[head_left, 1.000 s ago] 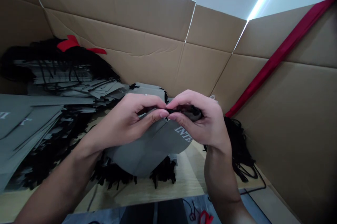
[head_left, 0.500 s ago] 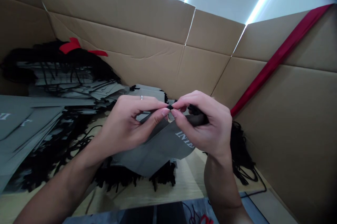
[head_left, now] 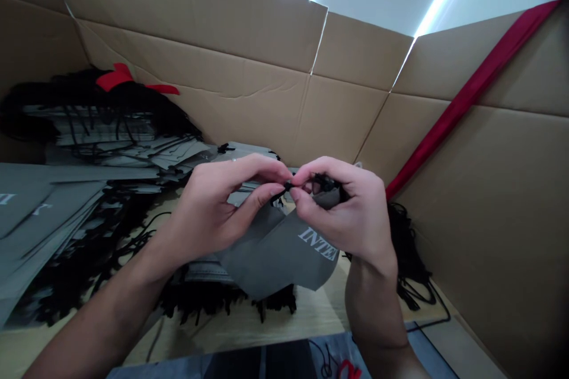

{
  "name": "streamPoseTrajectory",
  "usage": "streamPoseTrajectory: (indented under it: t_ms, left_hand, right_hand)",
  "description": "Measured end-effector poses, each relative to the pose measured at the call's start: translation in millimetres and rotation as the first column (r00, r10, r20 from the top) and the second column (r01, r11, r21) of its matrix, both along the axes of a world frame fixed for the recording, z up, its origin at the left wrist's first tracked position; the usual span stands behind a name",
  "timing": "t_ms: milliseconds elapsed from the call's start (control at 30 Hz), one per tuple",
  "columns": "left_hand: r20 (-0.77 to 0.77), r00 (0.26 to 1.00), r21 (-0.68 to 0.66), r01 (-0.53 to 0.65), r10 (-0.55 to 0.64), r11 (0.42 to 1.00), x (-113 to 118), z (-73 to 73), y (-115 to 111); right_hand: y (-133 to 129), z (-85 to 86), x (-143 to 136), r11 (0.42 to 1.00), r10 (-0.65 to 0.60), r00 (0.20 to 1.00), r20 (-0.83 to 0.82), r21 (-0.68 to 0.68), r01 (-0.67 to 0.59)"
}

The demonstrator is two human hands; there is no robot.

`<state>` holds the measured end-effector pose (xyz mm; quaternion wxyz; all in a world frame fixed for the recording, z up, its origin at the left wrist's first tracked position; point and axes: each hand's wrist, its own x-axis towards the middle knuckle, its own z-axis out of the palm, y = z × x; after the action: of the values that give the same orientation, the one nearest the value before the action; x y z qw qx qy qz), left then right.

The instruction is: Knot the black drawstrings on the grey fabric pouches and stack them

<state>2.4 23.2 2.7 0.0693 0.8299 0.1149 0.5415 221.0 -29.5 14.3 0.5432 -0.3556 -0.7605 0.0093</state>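
Above the wooden table (head_left: 311, 314), just in front of the cardboard wall (head_left: 249, 94), both hands work at the top edge of a grey pouch (head_left: 284, 254). Left hand (head_left: 213, 213): thumb and forefinger pinched closed on a short end of black cord (head_left: 284, 188), other fingers curled loosely. Right hand (head_left: 351, 213): thumb and forefinger meet the left's tips at the same cord, while the remaining fingers are closed round the gathered mouth of the pouch and a bunch of cord. The pouch hangs free from the right hand toward the table, white lettering facing the camera, partly readable; its lower edge sits over a heap of black tasselled cords (head_left: 213, 299). Left of the pouch, stacks of flat grey pouches (head_left: 57, 201) lie with cords tangled across them; a red ribbon (head_left: 118, 75) tops the farthest stack. Right of the pouch, a second dark cord bundle (head_left: 406, 248) lies against the wall below a red strip (head_left: 466, 94). Risks, as judged: the pinch is on a very short end, so it could slip from the fingertips; the loose strands beneath could snag the hanging fabric if it drops lower; whether a knot is formed cannot be told, fingertips hide it.
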Motion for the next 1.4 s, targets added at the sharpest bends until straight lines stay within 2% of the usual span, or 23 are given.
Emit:
streamPoseTrajectory:
  t_ms: [200,333,467,600,733,867,933,1167,1400]
  left_hand:
    - [-0.010,1.000,0.131,0.030,-0.029,0.991,-2,-6.0,5]
    - [-0.040,0.999,0.156,0.032,-0.026,0.987,-4,-7.3,4]
    - [-0.006,0.999,0.158,0.039,-0.038,0.987,-2,-6.0,2]
    - [0.017,0.998,0.164,0.060,-0.064,0.985,0,-4.8,1]
    - [0.029,0.999,0.169,0.036,-0.041,0.985,2,-5.6,2]
    - [0.055,0.998,0.281,-0.033,0.019,0.959,7,-7.9,4]
    - [0.071,0.997,0.293,-0.043,0.023,0.955,10,-9.0,4]
    - [0.100,0.993,0.068,0.063,-0.069,0.996,9,-13.1,3]
    - [0.118,0.978,-0.111,0.187,-0.174,0.976,4,-11.1,2]
  right_hand:
    - [-1,2.0,1,0.994,0.061,0.998,-0.024,-0.084,-0.063]
    - [-3,2.8,1,0.991,0.078,0.996,-0.034,-0.104,-0.081]
    - [-6,3.7,2,0.989,0.091,0.995,-0.045,-0.110,-0.096]
    - [-8,4.1,3,0.991,0.085,0.995,-0.042,-0.097,-0.089]
    - [-9,3.5,4,0.999,0.022,0.999,0.025,-0.023,-0.021]
    - [-11,1.7,2,0.998,-0.014,0.998,0.065,0.056,0.010]
    - [-11,0.6,-1,0.998,-0.017,0.998,0.054,0.068,0.013]
    - [-9,-1.3,-10,0.997,-0.017,0.999,-0.027,0.072,0.019]
    - [-10,0.6,-13,1.000,0.020,0.995,-0.093,0.002,-0.020]
